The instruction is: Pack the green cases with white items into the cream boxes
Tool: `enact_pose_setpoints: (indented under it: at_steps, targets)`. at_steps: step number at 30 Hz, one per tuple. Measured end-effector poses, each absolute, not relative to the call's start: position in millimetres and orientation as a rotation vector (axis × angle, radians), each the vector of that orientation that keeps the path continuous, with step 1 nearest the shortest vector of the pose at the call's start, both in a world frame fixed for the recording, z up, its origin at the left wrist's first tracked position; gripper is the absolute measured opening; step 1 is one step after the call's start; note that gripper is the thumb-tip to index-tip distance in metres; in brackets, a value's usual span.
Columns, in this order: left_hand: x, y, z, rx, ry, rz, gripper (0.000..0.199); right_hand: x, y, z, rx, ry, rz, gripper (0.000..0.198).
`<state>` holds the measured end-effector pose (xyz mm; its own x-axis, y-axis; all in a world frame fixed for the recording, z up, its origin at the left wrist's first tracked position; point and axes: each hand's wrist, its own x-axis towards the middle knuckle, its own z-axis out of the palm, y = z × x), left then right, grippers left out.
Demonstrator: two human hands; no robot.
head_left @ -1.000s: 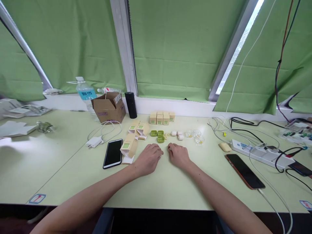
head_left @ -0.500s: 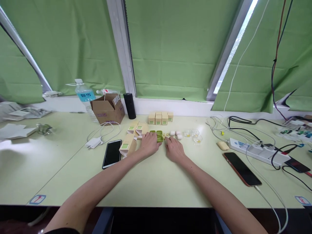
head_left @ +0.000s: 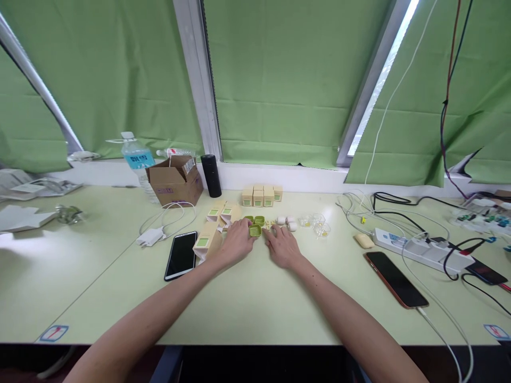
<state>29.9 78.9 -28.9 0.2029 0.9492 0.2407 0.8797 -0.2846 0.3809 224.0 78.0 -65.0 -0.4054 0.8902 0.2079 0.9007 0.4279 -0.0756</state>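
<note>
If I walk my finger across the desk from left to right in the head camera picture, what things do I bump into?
Water bottle → cardboard box → black phone → left hand, its grip on a green case → right hand → clear cups → tan pouch → red-edged phone.

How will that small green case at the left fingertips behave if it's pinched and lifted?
The green case looks like small moulded plastic with rounded corners, so probably stiff and light. It sits low and flat on the table, so it is unlikely to tip or roll. Its smooth surface might slip under the left hand.
</note>
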Motion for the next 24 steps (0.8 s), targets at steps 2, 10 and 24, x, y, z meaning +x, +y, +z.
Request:
enact_pose_setpoints:
  at_steps: [2,10,24]
  targets:
    - [26,71,-27,2.213,1.706,0.742,0.024,224,78,-64,-1.556,-2.478,-0.072,0.045]
    - [24,59,-44,1.955,1.498,1.003,0.032,230,79,-68,-1.467,-2.426,-0.104,0.037]
    - [25,75,-57,1.346,0.805,1.223,0.054,251,95,-77,-1.161,-1.697,0.207,0.012]
